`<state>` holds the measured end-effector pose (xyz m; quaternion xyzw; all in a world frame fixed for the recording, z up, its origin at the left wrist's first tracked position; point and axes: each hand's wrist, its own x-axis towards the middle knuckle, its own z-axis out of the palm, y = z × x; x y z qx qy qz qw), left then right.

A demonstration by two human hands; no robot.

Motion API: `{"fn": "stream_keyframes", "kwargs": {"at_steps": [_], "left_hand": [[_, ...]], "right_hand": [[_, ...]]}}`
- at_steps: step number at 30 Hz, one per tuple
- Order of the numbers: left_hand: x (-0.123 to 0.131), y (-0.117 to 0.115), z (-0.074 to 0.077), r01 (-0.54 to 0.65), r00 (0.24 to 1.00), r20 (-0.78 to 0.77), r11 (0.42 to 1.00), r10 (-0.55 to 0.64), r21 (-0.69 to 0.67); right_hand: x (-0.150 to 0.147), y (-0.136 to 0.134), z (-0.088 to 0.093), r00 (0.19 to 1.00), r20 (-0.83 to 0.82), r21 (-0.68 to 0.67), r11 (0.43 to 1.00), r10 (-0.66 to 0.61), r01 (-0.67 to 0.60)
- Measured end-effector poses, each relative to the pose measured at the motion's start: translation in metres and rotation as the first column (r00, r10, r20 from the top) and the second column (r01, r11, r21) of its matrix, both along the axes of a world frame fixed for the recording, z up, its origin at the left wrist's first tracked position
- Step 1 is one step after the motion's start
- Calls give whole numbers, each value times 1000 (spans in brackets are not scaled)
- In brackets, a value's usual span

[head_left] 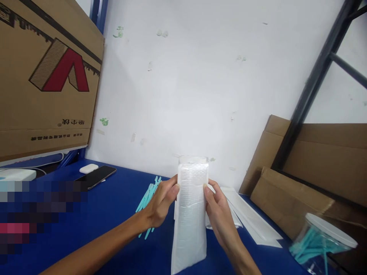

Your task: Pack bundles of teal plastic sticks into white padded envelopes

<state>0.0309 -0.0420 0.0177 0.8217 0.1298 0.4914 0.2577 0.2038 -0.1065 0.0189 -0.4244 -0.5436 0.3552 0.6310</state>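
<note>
A long white padded envelope is held upright in front of me, its flap at the top. My left hand grips its left edge, thumb on the near face. On the opposite edge my right hand pinches it the same way. Several turquoise plastic sticks lie on the blue table just beyond my left hand. Behind my right hand, more flat white envelopes rest on the table, partly hidden by the hand.
A clear tub with a white lid holds turquoise sticks at the lower right. Cardboard lines the right side. A phone and a small white case lie at the back left, under a large carton. A white wall stands behind.
</note>
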Motion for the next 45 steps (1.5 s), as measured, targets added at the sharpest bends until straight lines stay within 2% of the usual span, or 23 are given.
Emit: {"fn": "stream_keyframes", "kwargs": {"at_steps": [4, 7, 12, 15, 19, 23, 27, 33, 37, 41, 45], "left_hand": [[7, 0, -6, -4, 998, 66, 987, 15, -162], [7, -1, -7, 40, 993, 115, 971, -13, -237], [6, -1, -5, 110, 988, 132, 950, -74, -292], [7, -1, -3, 166, 979, 169, 927, -114, -337], [8, -3, 2, 291, 934, 311, 880, -176, -375], [6, -2, 1, 256, 934, 346, 839, -88, -480], [7, 2, -2, 272, 920, 385, 829, -75, -489], [11, 4, -5, 232, 922, 385, 850, -38, -473], [11, 6, -5, 257, 916, 397, 833, -50, -489], [10, 12, -7, 301, 921, 380, 769, -82, -564], [10, 17, -11, 389, 912, 379, 631, -159, -671]], "right_hand": [[3, -9, 6, 999, 36, -7, 1000, 22, -21], [5, -9, 19, 991, 128, 64, 998, -30, 22], [9, 13, 45, 965, 195, 217, 967, -177, 134], [12, 25, 55, 943, 230, 280, 945, -240, 172], [17, 29, 55, 918, 269, 344, 919, -291, 191], [25, 24, 47, 910, 280, 386, 903, -307, 187], [32, 19, 38, 924, 305, 377, 920, -233, 107], [44, 16, 32, 921, 380, 307, 928, 82, -209], [48, 15, 36, 895, 407, 247, 921, 182, -300], [40, 14, 47, 852, 492, 234, 916, 178, -326], [19, 14, 60, 797, 599, 303, 900, 75, -313]]}}
